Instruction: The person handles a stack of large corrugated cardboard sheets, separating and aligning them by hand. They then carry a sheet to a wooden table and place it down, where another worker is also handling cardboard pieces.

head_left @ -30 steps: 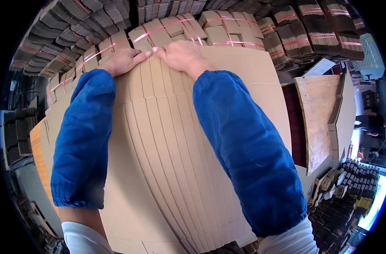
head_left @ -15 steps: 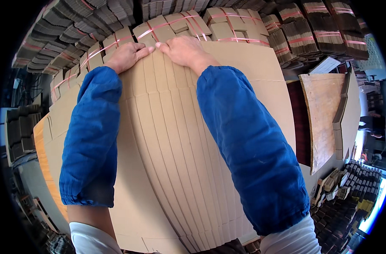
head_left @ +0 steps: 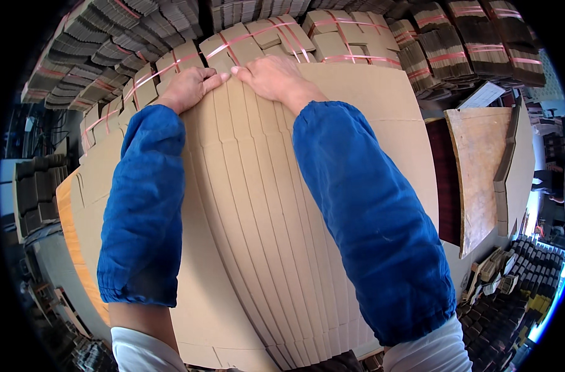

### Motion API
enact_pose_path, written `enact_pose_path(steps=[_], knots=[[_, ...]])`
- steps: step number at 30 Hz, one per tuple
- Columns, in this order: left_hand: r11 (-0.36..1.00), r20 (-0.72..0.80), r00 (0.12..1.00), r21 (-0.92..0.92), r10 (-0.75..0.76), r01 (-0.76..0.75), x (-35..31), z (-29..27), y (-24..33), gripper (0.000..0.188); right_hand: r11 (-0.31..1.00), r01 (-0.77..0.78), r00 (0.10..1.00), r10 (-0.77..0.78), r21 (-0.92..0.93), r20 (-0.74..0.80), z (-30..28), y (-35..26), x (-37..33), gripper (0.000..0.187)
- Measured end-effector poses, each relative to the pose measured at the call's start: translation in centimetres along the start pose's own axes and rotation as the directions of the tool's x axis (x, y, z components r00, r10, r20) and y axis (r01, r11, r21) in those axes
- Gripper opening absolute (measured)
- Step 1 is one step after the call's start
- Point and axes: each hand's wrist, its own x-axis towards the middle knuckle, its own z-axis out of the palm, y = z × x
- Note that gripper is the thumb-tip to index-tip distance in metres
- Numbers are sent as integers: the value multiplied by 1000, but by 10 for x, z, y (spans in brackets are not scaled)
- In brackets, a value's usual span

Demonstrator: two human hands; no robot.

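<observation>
A fan of overlapping brown cardboard sheets [head_left: 257, 204] spreads in front of me, their long edges stepped side by side and scored with crease lines. At the far edge my left hand [head_left: 192, 87] is closed on the sheets, its thumb on top and its fingers partly hidden over the edge. Close beside it, my right hand [head_left: 273, 77] grips the same far edge, thumb pointing toward the left thumb. Both forearms wear blue sleeve covers and reach across the cardboard.
Beyond the far edge lie bundles of flat cardboard [head_left: 233, 40] tied with pink strapping. Darker bundled stacks [head_left: 443, 49] stand at the far right and far left. A wooden board [head_left: 479, 177] leans at the right. An orange edge [head_left: 78, 242] shows under the sheets at left.
The whole view has shifted slightly, so everything sits a little farther right and lower. Both hands keep nearly the same place on the far edge of the sheets.
</observation>
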Motion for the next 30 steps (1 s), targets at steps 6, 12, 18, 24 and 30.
enact_pose_path(steps=[6, 12, 18, 24, 30], knots=[[999, -34, 999, 2, 42, -42, -4, 2, -7, 57, 999, 3, 1000, -3, 41, 12, 2, -4, 0, 56], [999, -65, 997, 19, 28, -27, -7, 3, -5, 57, 997, 47, 996, -42, 63, -82, 9, -2, 0, 55], [1000, -69, 998, -2, -10, 10, -9, 8, -6, 58, 999, 39, 996, -36, 30, -79, 12, -3, -3, 55], [1000, -17, 1000, 6, 4, -4, -7, 2, -5, 57, 998, 62, 985, -62, -9, -160, 6, -6, -11, 50], [971, -136, 989, 239, 55, -21, -5, 14, -5, 57, 974, 91, 790, 55, 206, -611, -12, 32, -89, 36]])
